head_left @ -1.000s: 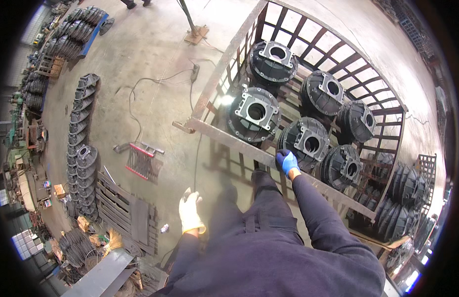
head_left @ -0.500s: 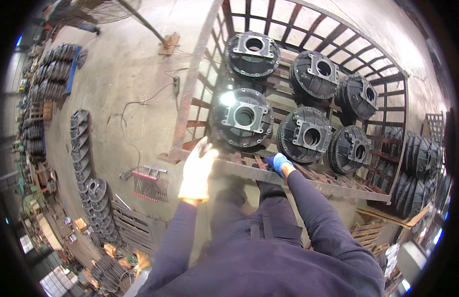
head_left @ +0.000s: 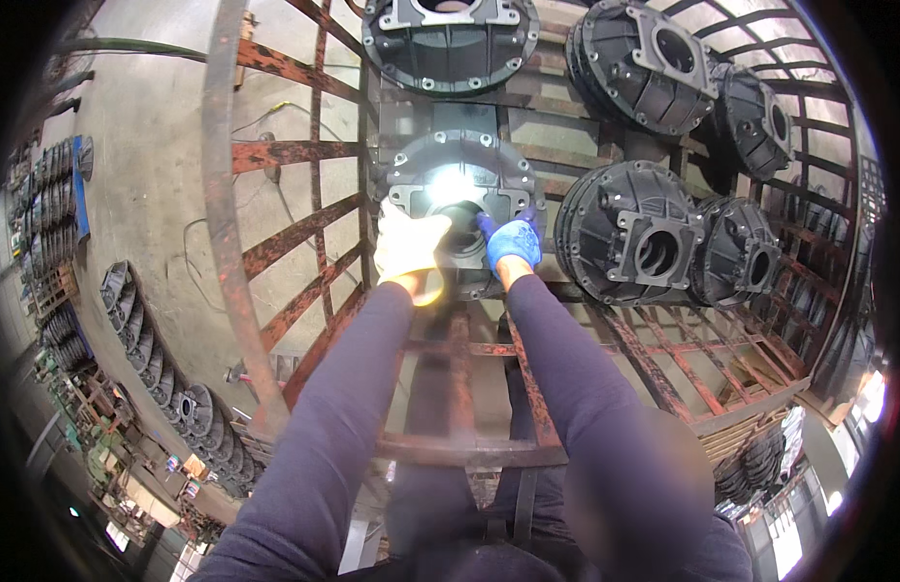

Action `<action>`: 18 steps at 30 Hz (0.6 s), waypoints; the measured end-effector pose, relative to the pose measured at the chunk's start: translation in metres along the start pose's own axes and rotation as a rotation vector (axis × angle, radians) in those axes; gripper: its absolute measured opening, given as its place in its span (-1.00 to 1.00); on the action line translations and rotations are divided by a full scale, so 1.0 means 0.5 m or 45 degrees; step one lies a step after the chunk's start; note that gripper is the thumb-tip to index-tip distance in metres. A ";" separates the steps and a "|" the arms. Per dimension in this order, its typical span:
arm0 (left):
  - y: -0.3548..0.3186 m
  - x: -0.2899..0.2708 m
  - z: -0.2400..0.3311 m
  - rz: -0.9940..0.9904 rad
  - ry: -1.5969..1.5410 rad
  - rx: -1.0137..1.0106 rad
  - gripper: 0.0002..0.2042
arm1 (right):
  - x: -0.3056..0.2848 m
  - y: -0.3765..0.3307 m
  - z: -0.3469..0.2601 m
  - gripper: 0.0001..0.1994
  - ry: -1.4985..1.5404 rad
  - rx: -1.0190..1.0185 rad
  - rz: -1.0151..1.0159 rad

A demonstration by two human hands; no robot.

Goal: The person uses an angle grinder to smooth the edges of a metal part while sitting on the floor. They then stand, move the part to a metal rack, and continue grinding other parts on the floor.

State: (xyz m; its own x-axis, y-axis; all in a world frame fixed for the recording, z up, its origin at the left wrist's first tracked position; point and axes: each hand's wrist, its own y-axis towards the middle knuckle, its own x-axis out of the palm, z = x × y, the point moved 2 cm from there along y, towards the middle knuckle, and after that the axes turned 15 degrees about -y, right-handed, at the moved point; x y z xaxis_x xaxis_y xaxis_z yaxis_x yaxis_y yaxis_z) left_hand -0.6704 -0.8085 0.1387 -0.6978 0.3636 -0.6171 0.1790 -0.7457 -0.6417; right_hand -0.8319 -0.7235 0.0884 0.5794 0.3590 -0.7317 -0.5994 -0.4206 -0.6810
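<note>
A round dark metal housing with a square flange and a central hole lies in the front left of the slatted metal crate. At the left side of its flange is my left hand, in a pale glove washed out by glare. My right hand, in a blue glove, takes the flange's right side. Both thumbs point in toward the hole, while the other fingers curl at the flange's outer edges, partly hidden. A bright light patch covers the flange's upper middle.
Several similar housings stand in the crate, among them a housing to the right and a larger-looking housing behind. The crate's front rail crosses under my forearms. A row of stacked housings lines the floor at left.
I have leaned in over the crate. Both hands have moved forward from the front rail onto the front left housing, closing at the two sides of its flange.
</note>
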 end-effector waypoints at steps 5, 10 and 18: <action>0.022 0.052 -0.054 0.153 0.026 -0.034 -0.12 | 0.065 0.002 -0.008 0.04 0.049 0.015 0.221; 0.015 0.056 -0.058 0.223 0.064 0.060 -0.26 | 0.069 -0.006 -0.012 0.02 0.131 0.051 0.261; -0.030 0.058 -0.057 0.075 -0.074 0.038 -0.17 | 0.094 0.013 0.003 0.02 -0.127 -0.051 0.370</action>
State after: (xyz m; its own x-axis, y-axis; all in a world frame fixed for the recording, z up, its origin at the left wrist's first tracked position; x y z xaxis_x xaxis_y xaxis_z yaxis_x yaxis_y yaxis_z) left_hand -0.6734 -0.7708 0.1175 -0.7257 0.2863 -0.6256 0.2011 -0.7814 -0.5908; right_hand -0.8090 -0.7081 0.0495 0.3287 0.2976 -0.8963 -0.7087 -0.5496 -0.4424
